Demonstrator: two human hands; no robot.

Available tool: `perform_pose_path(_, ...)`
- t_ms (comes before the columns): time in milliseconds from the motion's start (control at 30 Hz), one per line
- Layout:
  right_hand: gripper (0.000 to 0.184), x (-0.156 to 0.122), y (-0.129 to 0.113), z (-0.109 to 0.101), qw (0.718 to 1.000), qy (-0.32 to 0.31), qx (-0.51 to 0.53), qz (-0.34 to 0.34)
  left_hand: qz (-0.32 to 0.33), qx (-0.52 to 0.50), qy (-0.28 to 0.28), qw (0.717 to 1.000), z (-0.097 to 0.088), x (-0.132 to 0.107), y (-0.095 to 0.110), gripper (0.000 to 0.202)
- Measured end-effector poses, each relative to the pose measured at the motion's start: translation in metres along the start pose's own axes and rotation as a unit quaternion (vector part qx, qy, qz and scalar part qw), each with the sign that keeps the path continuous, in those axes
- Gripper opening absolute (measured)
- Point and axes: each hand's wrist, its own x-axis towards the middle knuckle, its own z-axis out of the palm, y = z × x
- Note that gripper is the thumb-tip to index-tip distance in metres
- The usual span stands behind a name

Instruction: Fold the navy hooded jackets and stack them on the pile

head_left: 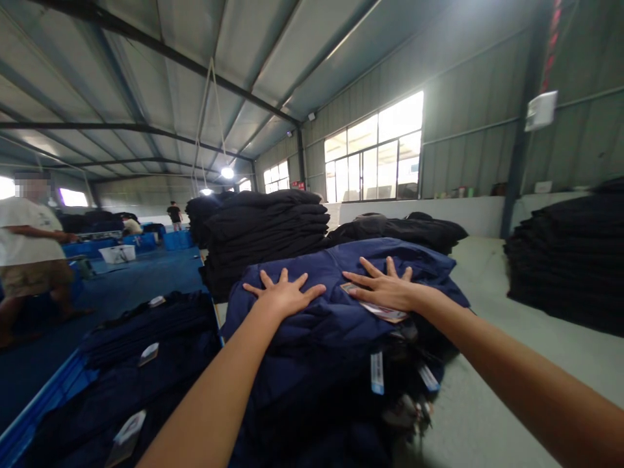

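Observation:
A stack of navy blue garments [312, 351] stands before me at the table's left edge. My left hand [284, 294] lies flat on its top, fingers spread over the cloth. To the right, my right hand [385, 286] presses on the same top garment, also with spread fingers. Under my right palm is a paper hang tag [385, 313], partly covered by the hand. Two pale labels, one of them a white-and-blue tag [377, 374], hang from the stack's near right side. Neither hand grips anything.
Dark folded garments [268, 221] are piled behind the stack, and another dark pile [575, 253] stands at right on the pale table [487, 390]. A blue crate [53, 387] at lower left holds tagged navy garments. A person [32, 240] stands at far left.

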Motion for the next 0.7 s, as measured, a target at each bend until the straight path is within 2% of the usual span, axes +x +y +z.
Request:
perform_pose_path(100, 0.077, 0.027, 0.010, 0.009, 0.997, -0.056, 0.059, 0.013, -0.028, -0.032, -0.016, 0.999, 0.021, 0.006, -0.009, 0.076)
perform_pose_path(233, 0.063, 0.039, 0.024, 0.031, 0.985, -0.084, 0.096, -0.119, -0.021, -0.022, -0.008, 1.000, 0.042, 0.006, -0.011, 0.078)
perform_pose_path(300, 0.059, 0.039, 0.029, 0.040, 0.980, -0.076, 0.105, -0.150, -0.011, -0.003, 0.001, 1.000, 0.047, 0.006, -0.010, 0.080)
perform_pose_path(400, 0.062, 0.036, 0.032, 0.036, 0.981, -0.067, 0.115, -0.140, -0.005, 0.018, 0.003, 1.000, 0.044, 0.009, -0.009, 0.080)
perform_pose_path(467, 0.066, 0.036, 0.034, 0.024, 0.985, -0.036, 0.111, -0.129, -0.003, 0.021, -0.006, 1.000, 0.037, 0.010, -0.009, 0.076)
perform_pose_path(533, 0.068, 0.039, 0.036, 0.011, 0.991, 0.041, 0.069, -0.107, -0.003, 0.015, -0.001, 1.000, 0.028, 0.009, -0.007, 0.071)
perform_pose_path(633, 0.067, 0.049, 0.046, 0.000, 0.985, 0.166, -0.031, -0.028, 0.021, -0.012, 0.027, 0.999, 0.020, 0.002, 0.000, 0.074)
perform_pose_path(700, 0.067, 0.058, 0.058, 0.002, 0.982, 0.171, -0.061, 0.046, 0.038, -0.015, 0.050, 0.998, 0.022, -0.003, 0.003, 0.075)
